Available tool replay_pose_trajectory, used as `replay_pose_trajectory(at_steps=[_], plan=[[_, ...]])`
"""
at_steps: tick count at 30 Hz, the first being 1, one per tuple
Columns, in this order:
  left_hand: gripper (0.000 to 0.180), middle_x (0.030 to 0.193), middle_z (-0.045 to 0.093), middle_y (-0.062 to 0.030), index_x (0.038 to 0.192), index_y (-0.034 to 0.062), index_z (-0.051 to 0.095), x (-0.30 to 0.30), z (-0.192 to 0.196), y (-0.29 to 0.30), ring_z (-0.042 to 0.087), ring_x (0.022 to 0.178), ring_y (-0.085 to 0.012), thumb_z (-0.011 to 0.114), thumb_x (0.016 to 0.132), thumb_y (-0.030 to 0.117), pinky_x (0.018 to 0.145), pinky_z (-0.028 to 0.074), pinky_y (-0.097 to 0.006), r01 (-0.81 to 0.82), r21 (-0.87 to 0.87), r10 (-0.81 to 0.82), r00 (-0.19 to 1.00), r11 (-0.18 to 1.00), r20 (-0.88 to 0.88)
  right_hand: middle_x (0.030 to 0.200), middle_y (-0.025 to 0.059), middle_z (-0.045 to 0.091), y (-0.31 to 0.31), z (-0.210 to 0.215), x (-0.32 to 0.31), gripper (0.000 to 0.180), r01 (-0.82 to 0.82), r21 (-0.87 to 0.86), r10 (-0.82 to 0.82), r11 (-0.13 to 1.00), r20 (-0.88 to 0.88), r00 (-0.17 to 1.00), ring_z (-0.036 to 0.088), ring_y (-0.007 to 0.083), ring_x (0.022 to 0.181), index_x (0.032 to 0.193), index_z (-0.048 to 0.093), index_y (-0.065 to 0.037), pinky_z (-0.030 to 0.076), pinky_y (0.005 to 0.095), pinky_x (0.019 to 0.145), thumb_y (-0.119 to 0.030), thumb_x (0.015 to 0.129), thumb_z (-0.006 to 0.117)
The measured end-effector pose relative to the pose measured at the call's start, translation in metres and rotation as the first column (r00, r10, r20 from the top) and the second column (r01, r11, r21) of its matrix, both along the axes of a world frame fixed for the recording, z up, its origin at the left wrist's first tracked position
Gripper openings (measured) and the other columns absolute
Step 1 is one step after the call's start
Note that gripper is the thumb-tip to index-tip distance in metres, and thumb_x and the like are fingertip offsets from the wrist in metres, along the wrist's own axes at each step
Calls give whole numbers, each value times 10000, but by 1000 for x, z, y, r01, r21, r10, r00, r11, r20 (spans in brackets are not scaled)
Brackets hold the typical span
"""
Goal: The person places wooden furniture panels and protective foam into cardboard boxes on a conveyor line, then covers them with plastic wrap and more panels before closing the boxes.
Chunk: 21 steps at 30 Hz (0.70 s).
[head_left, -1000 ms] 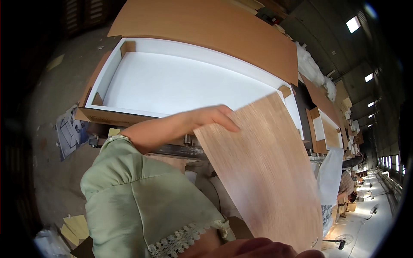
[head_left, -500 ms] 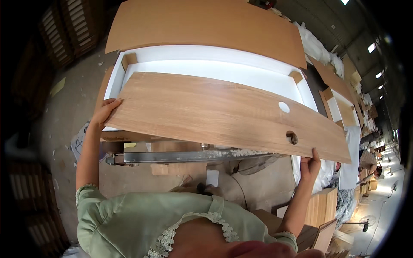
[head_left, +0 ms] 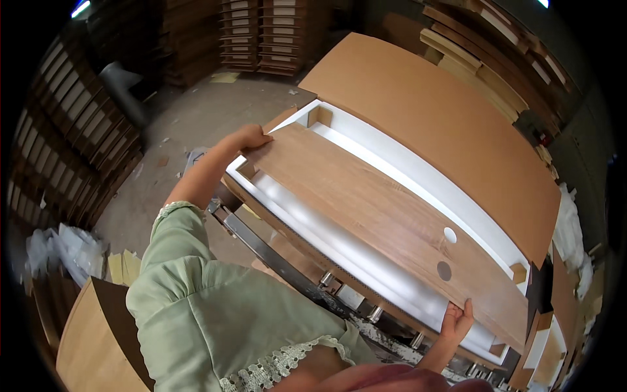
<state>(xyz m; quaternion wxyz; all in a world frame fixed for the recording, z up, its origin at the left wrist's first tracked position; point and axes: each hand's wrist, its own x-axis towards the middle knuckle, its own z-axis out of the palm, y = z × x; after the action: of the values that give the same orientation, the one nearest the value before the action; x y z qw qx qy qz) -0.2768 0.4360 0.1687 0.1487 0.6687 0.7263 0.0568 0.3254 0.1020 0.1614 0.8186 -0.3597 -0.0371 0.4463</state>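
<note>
A long wood-grain panel [head_left: 366,206] with two round holes near its right end lies over a cardboard carton lined with white foam [head_left: 287,202]. My left hand [head_left: 249,137] is closed on the panel's left end, thumb on top and the other fingers mostly hidden. At the near edge, towards the right end, my right hand [head_left: 458,321] grips the panel with its fingertips. White foam shows along both long sides of the panel. Small brown cardboard blocks [head_left: 319,116] sit in the carton's corners.
The carton's large brown flap [head_left: 444,124] lies folded out on the far side. Beneath the carton runs a metal roller conveyor [head_left: 281,261]. Another foam-lined carton [head_left: 547,349] stands at the right. Stacked panels [head_left: 261,32] stand behind, and a wooden board [head_left: 91,340] is at lower left.
The view has swung to the left. The panel has moved away from me and down over the carton, so foam now shows on its near side. Both hands still hold it.
</note>
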Motion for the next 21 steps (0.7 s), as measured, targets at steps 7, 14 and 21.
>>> replay_pose_trajectory(at_steps=[7, 14, 21], plan=[[498, 885, 641, -196, 880, 9, 667, 53, -33, 41, 618, 807, -346, 547, 780, 481, 730, 481, -401, -102, 133, 108, 994, 986, -36, 1183, 201, 500, 27, -29, 36, 323, -99, -70, 101, 993, 29, 994, 493, 280, 1103, 1181, 394, 103, 420, 398, 965, -52, 901, 444], [494, 947, 632, -190, 931, 17, 641, 67, -74, 57, 602, 876, -333, 487, 837, 477, 773, 467, -398, -119, 68, 127, 984, 991, -124, 1155, 178, 514, 43, -51, 25, 313, -151, -163, 157, 975, 28, 987, 509, 248, 1071, 1148, 430, 105, 437, 358, 944, -56, 886, 483], [458, 928, 633, -186, 904, 20, 647, 97, -63, 59, 600, 877, -328, 469, 844, 438, 784, 468, -396, -56, 214, 88, 986, 975, -142, 1167, 170, 512, 57, -66, 43, 285, -55, -249, 57, 967, 0, 998, 512, 235, 1072, 1139, 447, 91, 448, 343, 936, -47, 891, 475]])
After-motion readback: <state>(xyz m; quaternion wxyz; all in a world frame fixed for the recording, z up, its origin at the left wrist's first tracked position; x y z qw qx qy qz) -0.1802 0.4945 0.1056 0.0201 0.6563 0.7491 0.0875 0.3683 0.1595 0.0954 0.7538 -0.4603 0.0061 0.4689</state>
